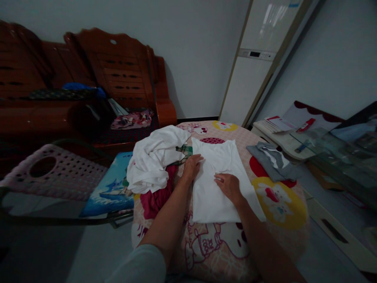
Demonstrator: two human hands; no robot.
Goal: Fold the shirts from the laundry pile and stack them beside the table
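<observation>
A white shirt (218, 196) lies spread and folded into a rough rectangle on the round table. My left hand (193, 167) rests at its left edge, fingers stretched out over the cloth. Over the middle of the shirt, my right hand (228, 185) has its thumb and fingertips pinched together on the fabric, where small creases show. Left of the shirt is a crumpled pile of white cloth (157, 155), with dark red cloth (157, 200) and green plaid cloth (186, 151) partly hidden beneath it.
A folded grey garment (272, 161) lies on the right of the patterned tablecloth (282, 204). A woven chair (73, 173) with a blue cushion (113, 188) stands left. Behind are a wooden sofa (118, 74) and a tall white air conditioner (255, 67). A glass-topped cabinet (326, 149) stands right.
</observation>
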